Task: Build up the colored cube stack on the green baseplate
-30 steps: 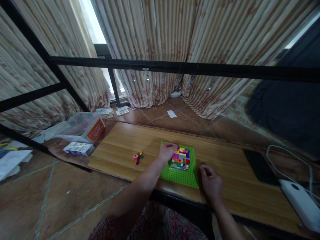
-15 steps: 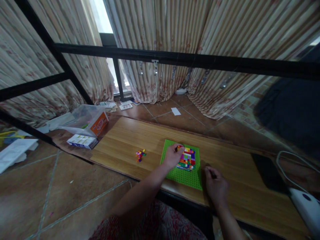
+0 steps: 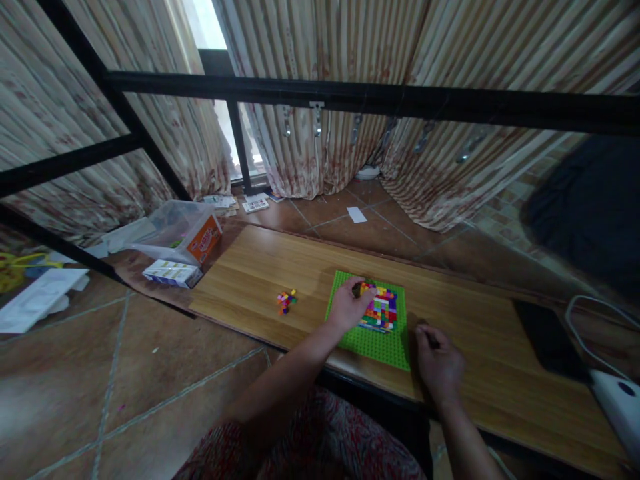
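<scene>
My left hand reaches over the left part of a green studded baseplate. Its bent fingers and thumb are closed at the upper left edge of a block of colourful toy bricks built on the plate; whatever is between the fingertips is too small to make out. Just off the plate's right edge, my right hand is curled, thumb against the bent fingers, low over the wooden table. Anything inside it is hidden. A small loose pile of bricks lies on the table, left of the plate.
A clear plastic bin with an orange label and a white-and-purple box stand beyond the table's left end. A black flat object and a white device with a cable lie at the right. A black metal bar crosses behind.
The camera view has shifted slightly, so the scene sits a little higher and farther right. Both hands keep nearly the same places at the plate, with little visible change in their fingers.
</scene>
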`<state>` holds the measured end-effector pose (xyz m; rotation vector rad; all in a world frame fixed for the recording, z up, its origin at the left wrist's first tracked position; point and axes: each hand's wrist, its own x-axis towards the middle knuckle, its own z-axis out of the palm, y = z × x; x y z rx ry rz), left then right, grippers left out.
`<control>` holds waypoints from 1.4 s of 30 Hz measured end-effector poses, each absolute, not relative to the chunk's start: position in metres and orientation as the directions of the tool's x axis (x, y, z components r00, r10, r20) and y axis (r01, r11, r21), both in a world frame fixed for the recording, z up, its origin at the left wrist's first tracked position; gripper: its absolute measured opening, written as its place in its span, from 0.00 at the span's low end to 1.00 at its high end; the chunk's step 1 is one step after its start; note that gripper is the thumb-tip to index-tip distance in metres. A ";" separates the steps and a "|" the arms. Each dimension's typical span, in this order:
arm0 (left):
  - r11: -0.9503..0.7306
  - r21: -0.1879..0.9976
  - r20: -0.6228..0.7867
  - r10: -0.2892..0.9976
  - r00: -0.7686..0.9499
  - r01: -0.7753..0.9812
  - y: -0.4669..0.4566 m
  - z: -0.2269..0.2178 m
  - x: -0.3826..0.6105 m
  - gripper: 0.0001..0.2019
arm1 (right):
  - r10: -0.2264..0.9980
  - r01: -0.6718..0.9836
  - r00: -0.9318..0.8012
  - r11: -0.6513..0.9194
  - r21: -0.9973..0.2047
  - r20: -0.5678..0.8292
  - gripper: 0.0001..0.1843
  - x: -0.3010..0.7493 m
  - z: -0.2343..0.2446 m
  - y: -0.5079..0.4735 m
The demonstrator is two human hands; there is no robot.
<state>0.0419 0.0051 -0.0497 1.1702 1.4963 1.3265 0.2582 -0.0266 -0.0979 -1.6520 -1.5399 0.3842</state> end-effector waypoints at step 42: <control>-0.083 0.916 0.183 0.957 -0.225 0.392 -0.012 -0.026 -0.013 0.08 | 0.924 0.653 0.215 0.104 -0.750 0.316 0.21 0.248 -0.087 -0.028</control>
